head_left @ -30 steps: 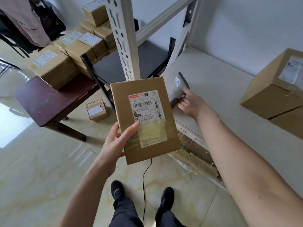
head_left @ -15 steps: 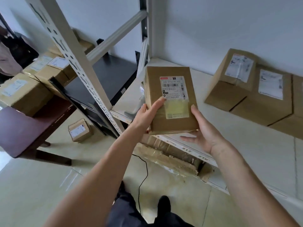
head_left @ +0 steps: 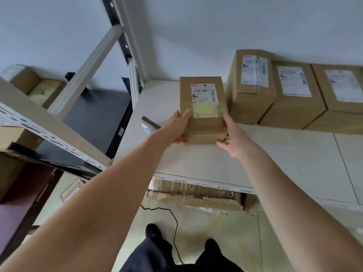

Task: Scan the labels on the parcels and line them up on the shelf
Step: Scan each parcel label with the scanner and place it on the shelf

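Flat brown cardboard parcel (head_left: 203,110), white barcode label facing up, held over the pale shelf board (head_left: 216,160) — just left of a row of three larger labelled cartons (head_left: 253,89). Left hand (head_left: 177,127) grips its left edge, thumb on top; right hand (head_left: 233,140) cups the right lower corner, fingers curled beneath.

I see both bare forearms stretched forward and up, converging toward the middle. My left hand (head_left: 177,128) grips the box (head_left: 203,114) on its left side, thumb laid across the front face. My right hand (head_left: 234,140) holds the right side, fingers reaching under the bottom edge.
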